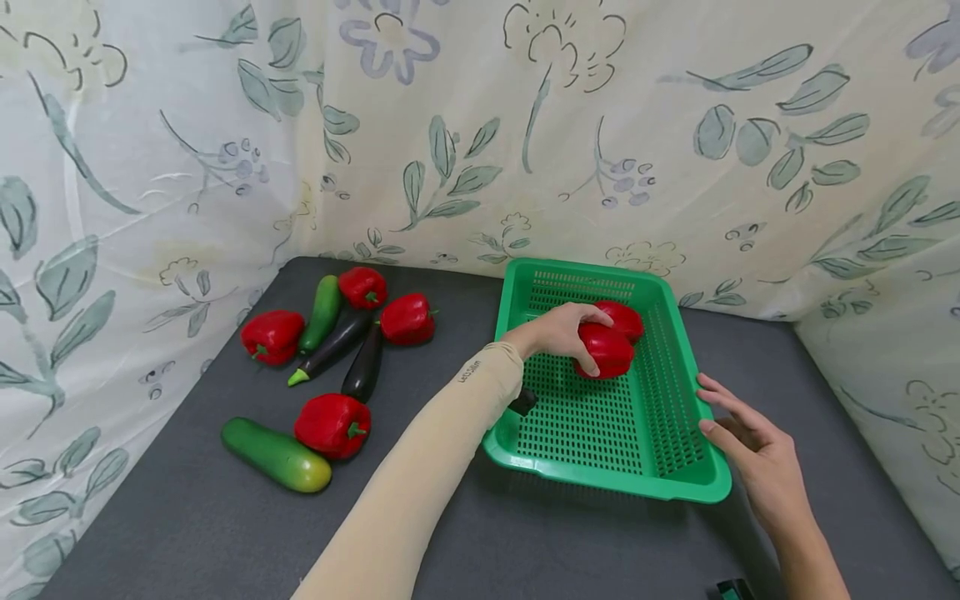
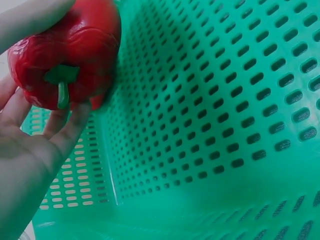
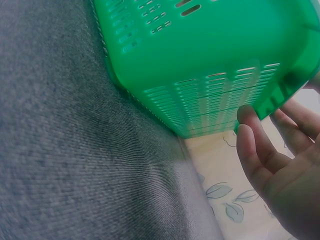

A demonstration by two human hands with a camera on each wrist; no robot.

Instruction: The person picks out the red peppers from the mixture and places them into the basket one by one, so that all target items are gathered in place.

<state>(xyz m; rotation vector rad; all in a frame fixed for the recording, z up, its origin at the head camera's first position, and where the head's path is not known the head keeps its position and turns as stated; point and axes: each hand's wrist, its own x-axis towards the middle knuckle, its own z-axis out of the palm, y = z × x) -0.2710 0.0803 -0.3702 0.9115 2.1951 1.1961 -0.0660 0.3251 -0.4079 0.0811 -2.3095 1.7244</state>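
In the head view, a green plastic basket (image 1: 600, 482) with slotted walls stands on the dark table. My left hand (image 1: 558, 329) reaches into it and grips a red bell pepper (image 1: 604, 352), thumb on one side and fingers on the other. Behind it a second red bell pepper (image 1: 624, 319) is partly covered. The left wrist view shows the gripped pepper (image 2: 85, 55) with its green stem facing the camera. At the basket's right side my right hand (image 1: 761, 458) holds the rim between thumb and fingers; in the right wrist view its fingers (image 3: 262, 145) lie against the outside.
On the table's left lie several more red bell peppers (image 1: 333, 427), a large green cucumber (image 1: 276, 454), a smaller cucumber (image 1: 322, 312) and dark eggplants (image 1: 363, 365). A floral cloth (image 1: 450, 125) hangs behind and along both sides. A small dark object (image 1: 733, 590) lies at the front edge.
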